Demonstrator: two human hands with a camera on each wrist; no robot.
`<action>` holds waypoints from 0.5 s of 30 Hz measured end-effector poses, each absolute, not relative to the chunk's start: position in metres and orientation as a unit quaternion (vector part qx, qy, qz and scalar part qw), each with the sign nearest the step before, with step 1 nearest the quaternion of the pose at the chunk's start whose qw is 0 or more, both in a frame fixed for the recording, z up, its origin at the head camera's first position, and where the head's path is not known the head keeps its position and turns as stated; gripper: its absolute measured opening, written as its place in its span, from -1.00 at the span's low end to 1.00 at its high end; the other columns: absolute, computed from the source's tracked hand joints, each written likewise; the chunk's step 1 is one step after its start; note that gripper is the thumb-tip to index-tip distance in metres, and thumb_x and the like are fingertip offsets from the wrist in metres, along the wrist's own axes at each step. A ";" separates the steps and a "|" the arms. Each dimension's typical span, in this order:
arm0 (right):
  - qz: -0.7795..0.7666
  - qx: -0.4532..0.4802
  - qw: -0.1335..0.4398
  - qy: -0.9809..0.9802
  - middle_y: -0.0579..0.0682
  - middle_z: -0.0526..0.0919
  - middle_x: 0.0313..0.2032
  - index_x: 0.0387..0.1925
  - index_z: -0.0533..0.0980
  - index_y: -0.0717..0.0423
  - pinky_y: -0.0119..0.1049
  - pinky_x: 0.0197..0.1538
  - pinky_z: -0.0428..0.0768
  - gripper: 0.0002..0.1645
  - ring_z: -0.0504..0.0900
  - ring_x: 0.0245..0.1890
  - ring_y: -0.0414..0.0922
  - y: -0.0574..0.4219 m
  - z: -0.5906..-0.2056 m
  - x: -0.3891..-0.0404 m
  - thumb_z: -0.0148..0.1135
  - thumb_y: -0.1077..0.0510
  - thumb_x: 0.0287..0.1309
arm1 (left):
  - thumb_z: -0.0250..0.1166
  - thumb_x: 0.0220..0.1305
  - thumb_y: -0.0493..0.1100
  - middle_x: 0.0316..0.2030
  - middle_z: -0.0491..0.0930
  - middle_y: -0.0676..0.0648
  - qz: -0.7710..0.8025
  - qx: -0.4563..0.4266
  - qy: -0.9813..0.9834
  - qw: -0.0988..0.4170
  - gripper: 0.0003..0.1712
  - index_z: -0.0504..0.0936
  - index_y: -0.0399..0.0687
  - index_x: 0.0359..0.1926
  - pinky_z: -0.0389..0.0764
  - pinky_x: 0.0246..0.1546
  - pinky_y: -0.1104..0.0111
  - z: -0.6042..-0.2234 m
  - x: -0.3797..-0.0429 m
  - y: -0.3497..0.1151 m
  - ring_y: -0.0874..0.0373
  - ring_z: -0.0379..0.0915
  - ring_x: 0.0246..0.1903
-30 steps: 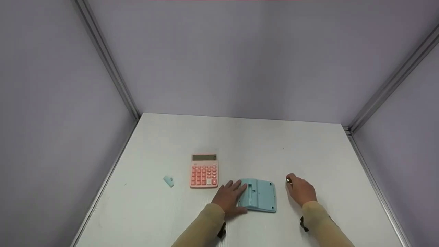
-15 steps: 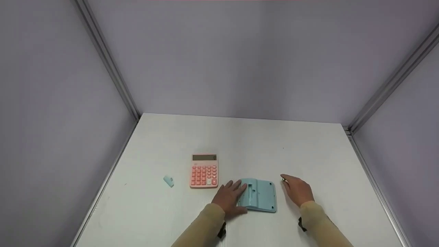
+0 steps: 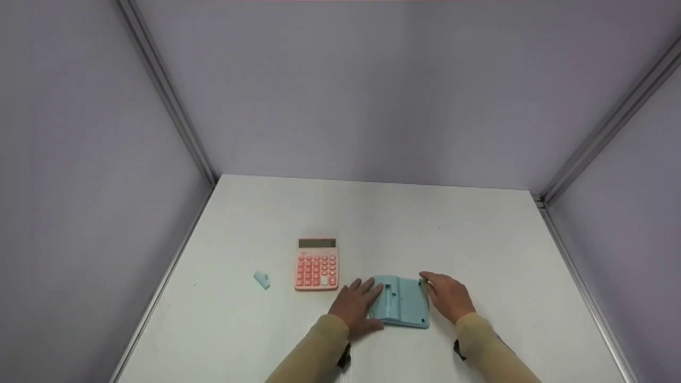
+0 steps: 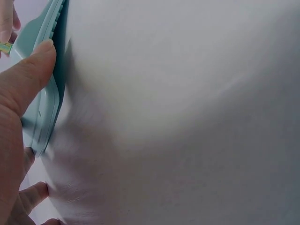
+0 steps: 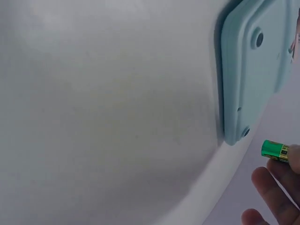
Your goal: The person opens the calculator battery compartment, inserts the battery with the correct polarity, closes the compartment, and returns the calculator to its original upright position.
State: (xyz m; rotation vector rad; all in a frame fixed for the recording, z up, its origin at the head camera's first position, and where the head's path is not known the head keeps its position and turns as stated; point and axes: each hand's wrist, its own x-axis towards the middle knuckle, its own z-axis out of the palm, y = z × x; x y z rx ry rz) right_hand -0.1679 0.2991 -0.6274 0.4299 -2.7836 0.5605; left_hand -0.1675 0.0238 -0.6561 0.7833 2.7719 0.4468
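Observation:
A light blue calculator (image 3: pixel 409 303) lies face down on the table, the long battery slot in its back uncovered. My left hand (image 3: pixel 351 308) rests on its left side with spread fingers; in the left wrist view the thumb (image 4: pixel 40 61) presses along the edge. Between thumb and fingers my right hand (image 3: pixel 451 298) pinches a small green battery (image 5: pixel 275 150), over the calculator's far right corner in the head view. Part of the battery is hidden by the fingers. To the left lies a small light blue battery cover (image 3: pixel 262 280).
A pink calculator (image 3: pixel 316 264) lies face up left of the blue one, its display at the far end. Grey panels (image 3: pixel 330 96) with metal corner rails (image 3: pixel 165 90) enclose the white table (image 3: pixel 239 223) at the back and sides.
My right hand has moved left with the battery, from beside the blue calculator to over its right edge. The left hand and both calculators have stayed in place.

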 end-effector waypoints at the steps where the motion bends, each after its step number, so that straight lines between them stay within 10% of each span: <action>1: 0.194 0.155 0.138 -0.959 -0.06 0.71 -0.12 0.03 0.60 0.03 -0.18 -0.07 0.65 -0.61 0.67 -0.10 -0.09 0.297 -0.627 -0.168 0.34 0.26 0.13 | 0.22 -0.01 0.51 0.49 -0.04 0.12 0.152 0.267 0.945 0.111 0.12 -0.08 0.42 0.50 0.04 0.37 -0.05 -0.656 -0.167 0.024 -0.03 -0.10 0.44; 15: 0.204 0.233 0.153 -0.938 -0.07 0.70 -0.11 0.06 0.59 0.02 -0.21 -0.09 0.66 -0.59 0.67 -0.10 -0.14 0.267 -0.628 -0.159 0.34 0.24 0.14 | 0.26 0.02 0.47 0.48 0.01 0.07 0.146 0.272 0.946 0.099 0.11 -0.04 0.36 0.50 0.10 0.35 -0.07 -0.649 -0.164 0.024 -0.06 -0.05 0.43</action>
